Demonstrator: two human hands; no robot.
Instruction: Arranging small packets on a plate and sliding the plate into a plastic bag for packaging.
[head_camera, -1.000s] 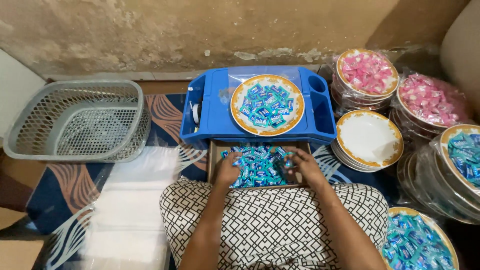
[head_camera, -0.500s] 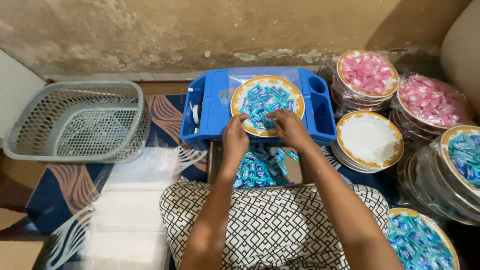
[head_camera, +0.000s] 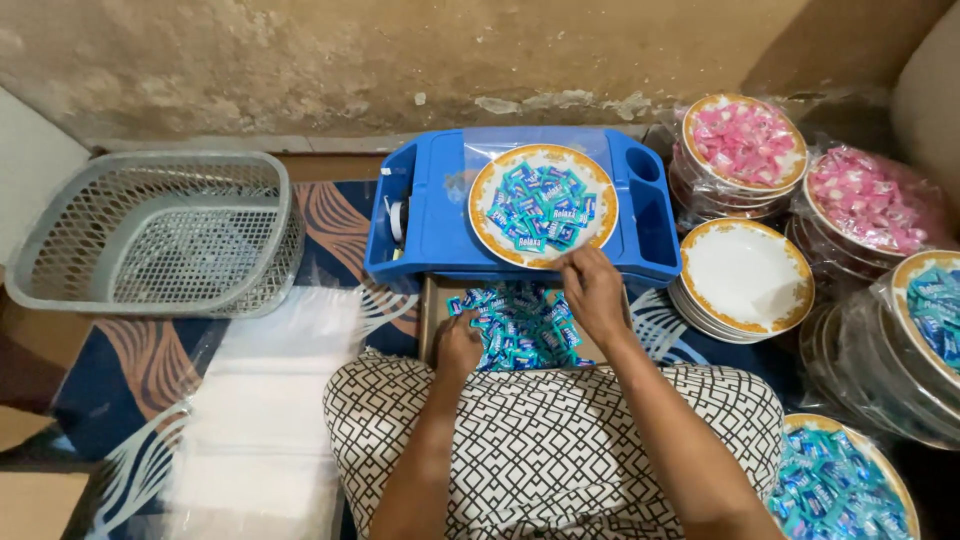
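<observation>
Head view, looking down. Left hand (head_camera: 458, 347) is down in the cardboard box of blue-wrapped candies (head_camera: 520, 325) at the near centre, fingers curled into the pile; can't tell if it's actually gripping any. Right hand (head_camera: 594, 292) is palm-down over the far right part of the same box, fingers together and bent, fingertips close to the near rim of the gold-rimmed plate (head_camera: 478, 215); can't tell whether it holds candy. That plate sits in the middle of the blue plastic tray (head_camera: 431, 205), just beyond the box, and carries a loose heap of blue candies (head_camera: 542, 206). A roll of tape (head_camera: 399, 219) stands in the tray's left compartment. Far left: empty-looking grey mesh basket (head_camera: 160, 232) on the patterned blue mat (head_camera: 335, 225). Near left: clear plastic sheets (head_camera: 262, 400) lying flat on the mat. Right of the tray: stack of empty white plates (head_camera: 745, 275). Far right: two wrapped plates of pink candies (head_camera: 745, 142), and further right wrapped plates of blue candies (head_camera: 935, 305). Near right corner: another plate of blue candies (head_camera: 835, 485). Patterned black-and-white cloth (head_camera: 550, 445) covers the person's lap, touching the box's near edge.
</observation>
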